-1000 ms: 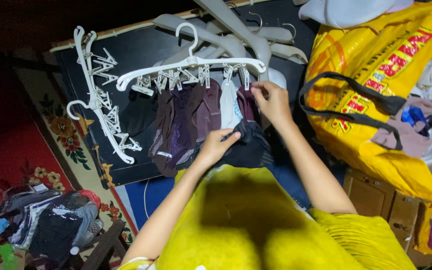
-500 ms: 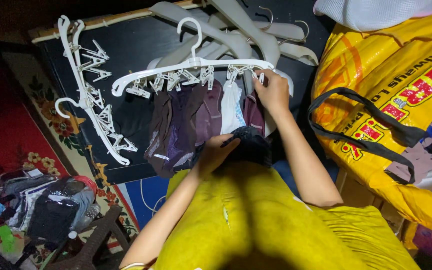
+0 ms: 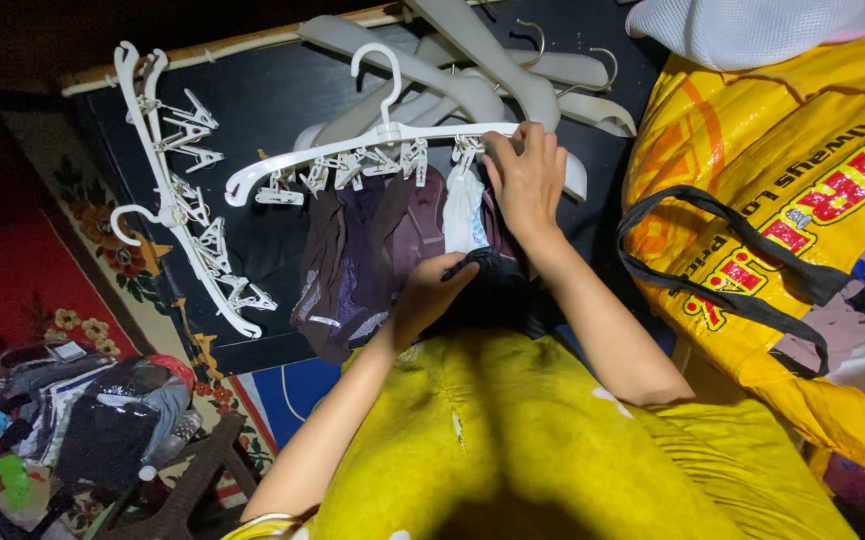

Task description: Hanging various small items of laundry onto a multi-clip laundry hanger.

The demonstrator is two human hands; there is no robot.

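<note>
- Large yellow woven plastic bag (image 3: 753,140) lay at the right of the view, bulging, with red printed lettering and orange graphics on its face.
- Black strap handles (image 3: 713,290) looped across the bag's front, lying flat on the yellow surface.
- Bag sat just beside the dark board, right of the person's right forearm, its lower edge running down toward the bottom right corner.
- White mesh pouch (image 3: 753,25) rested on the bag's top edge, upper right.
- Small white label or card (image 3: 70,350) lay on the clothes pile at lower left; too small to tell more.
- No screens or signs in view.
</note>
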